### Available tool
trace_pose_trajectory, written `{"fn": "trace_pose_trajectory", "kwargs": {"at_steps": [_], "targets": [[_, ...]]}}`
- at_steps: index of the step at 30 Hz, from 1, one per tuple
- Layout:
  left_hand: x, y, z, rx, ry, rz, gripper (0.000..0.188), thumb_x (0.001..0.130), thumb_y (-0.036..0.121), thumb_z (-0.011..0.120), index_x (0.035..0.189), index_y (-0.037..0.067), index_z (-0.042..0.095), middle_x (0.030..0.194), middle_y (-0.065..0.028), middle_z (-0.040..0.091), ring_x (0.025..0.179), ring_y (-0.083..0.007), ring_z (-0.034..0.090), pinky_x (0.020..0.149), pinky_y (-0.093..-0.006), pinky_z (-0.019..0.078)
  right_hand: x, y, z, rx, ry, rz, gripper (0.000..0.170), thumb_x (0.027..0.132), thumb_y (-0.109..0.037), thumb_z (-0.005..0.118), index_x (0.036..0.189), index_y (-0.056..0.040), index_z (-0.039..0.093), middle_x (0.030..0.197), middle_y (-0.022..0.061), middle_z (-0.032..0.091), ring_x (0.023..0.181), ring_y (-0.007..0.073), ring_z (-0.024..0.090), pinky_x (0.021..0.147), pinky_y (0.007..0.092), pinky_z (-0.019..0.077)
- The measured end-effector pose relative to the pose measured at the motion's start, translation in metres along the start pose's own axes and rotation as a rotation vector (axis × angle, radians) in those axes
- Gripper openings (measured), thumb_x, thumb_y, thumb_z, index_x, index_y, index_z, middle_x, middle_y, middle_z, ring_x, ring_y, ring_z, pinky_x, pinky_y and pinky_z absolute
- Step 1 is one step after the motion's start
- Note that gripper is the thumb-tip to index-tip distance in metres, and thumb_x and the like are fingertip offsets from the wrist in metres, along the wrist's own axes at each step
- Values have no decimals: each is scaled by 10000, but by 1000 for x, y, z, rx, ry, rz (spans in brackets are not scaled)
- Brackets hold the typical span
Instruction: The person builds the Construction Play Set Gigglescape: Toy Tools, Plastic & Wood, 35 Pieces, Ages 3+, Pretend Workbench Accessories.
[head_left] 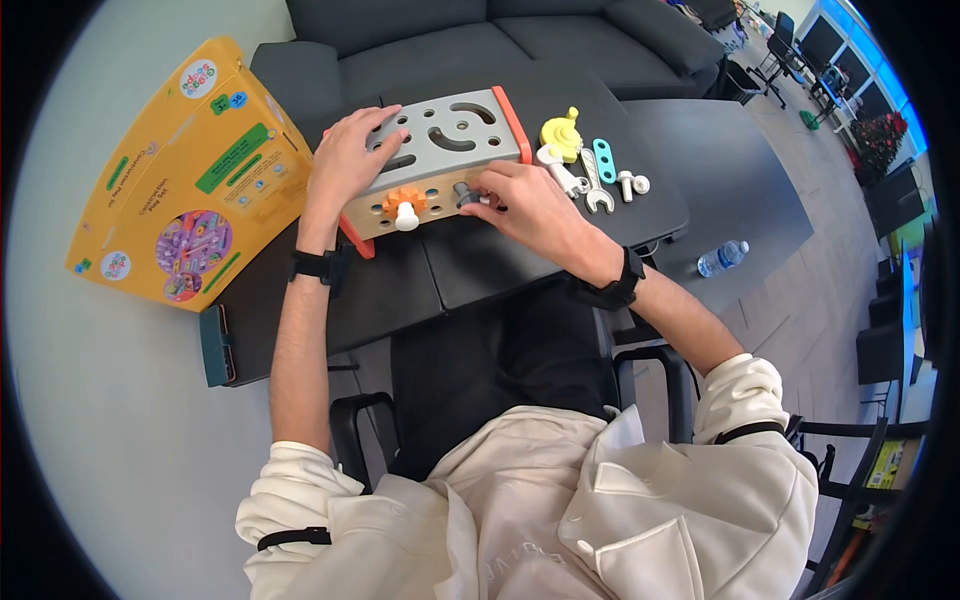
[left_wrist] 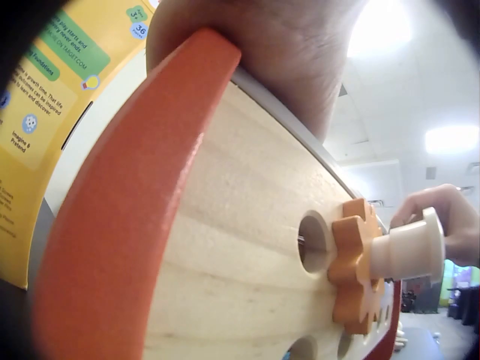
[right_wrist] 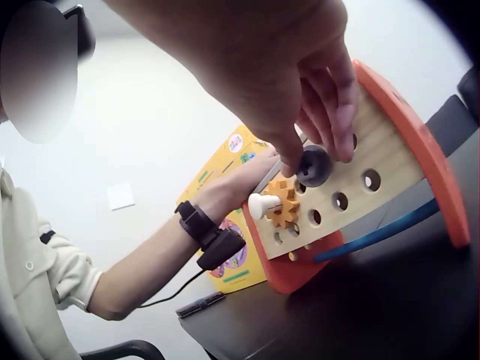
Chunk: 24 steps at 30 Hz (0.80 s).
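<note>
A wooden toy workbench with a grey slotted top and red-orange end pieces stands on the dark table. My left hand rests on its top at the left end, fingers spread out. On the front panel sits an orange gear, with a white bolt through its centre. Just right of the gear, my right hand pinches a grey toy screw between thumb and fingers at the panel. The slotted round head faces outward; its shaft is hidden from view.
Right of the workbench lie a yellow toy piece, a white wrench, a teal strip with holes and white bolts. A yellow box stands at left. A water bottle lies farther right.
</note>
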<state>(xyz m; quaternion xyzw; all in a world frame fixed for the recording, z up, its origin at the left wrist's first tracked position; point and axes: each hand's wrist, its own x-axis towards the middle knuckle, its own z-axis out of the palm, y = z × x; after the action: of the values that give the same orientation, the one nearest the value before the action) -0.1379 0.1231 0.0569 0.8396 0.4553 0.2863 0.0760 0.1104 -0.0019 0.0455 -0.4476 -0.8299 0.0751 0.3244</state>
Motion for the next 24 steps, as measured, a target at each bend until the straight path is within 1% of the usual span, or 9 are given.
{"fn": "trace_pose_trajectory", "kwargs": {"at_steps": [3,5,8,11,15,17,20,22,24], "targets": [[2,-1,0,-1,-5,0,461,966,408,663,1358,166,663,1380,-111,634,1291,-307,583,1067,-405,463,5,-1,0,-82,78,-18,313,863,-270,783,951,-17,621,820,124,693,750,331,698,633,439,538],[2,-4,1,-19,0,-3,460,964,412,666,1355,170,669,1386,-115,631,1296,-304,580,1067,-401,465,9,-6,-3,-277,9,94,371,891,-386,746,932,-52,590,687,96,663,645,310,684,549,417,503],[1,-5,2,-29,-1,-12,459,960,421,672,1349,176,679,1397,-121,627,1306,-297,576,1066,-394,467,15,2,0,-361,98,44,432,887,-464,734,941,-72,561,596,69,627,570,294,663,499,394,466],[2,-6,2,-12,6,-4,457,960,421,673,1344,173,684,1401,-124,626,1307,-294,577,1063,-390,468,13,6,0,-365,129,37,404,879,-449,760,870,-99,558,572,36,595,512,256,603,495,385,427],[3,-2,0,-13,-6,-2,448,968,403,663,1340,154,681,1385,-117,634,1289,-294,586,1053,-391,470,4,5,-21,-286,99,64,398,880,-451,751,789,-82,633,586,69,624,558,285,652,504,397,464],[3,-2,0,-20,-1,1,446,972,397,659,1340,146,677,1376,-113,638,1283,-293,589,1049,-391,470,-1,15,-33,-233,76,175,438,908,-452,727,680,-88,643,555,72,606,542,280,640,512,404,470],[2,0,0,-28,-4,0,445,977,389,652,1343,137,671,1363,-108,644,1273,-292,593,1045,-389,470,-11,40,-44,-414,122,196,472,938,-461,692,668,-77,645,542,73,602,531,277,633,516,402,479],[2,1,-1,-27,-9,-3,446,979,387,650,1346,134,667,1358,-106,646,1269,-291,595,1044,-388,470,-20,55,-48,-362,95,246,515,964,-508,637,698,-68,667,551,70,609,535,287,634,514,399,486],[3,2,-2,-22,-20,4,445,981,386,648,1347,133,665,1357,-106,645,1264,-288,598,1044,-383,469,-29,69,-51,-485,-70,301,556,964,-563,606,729,-67,698,550,70,604,530,295,632,516,401,492]]}}
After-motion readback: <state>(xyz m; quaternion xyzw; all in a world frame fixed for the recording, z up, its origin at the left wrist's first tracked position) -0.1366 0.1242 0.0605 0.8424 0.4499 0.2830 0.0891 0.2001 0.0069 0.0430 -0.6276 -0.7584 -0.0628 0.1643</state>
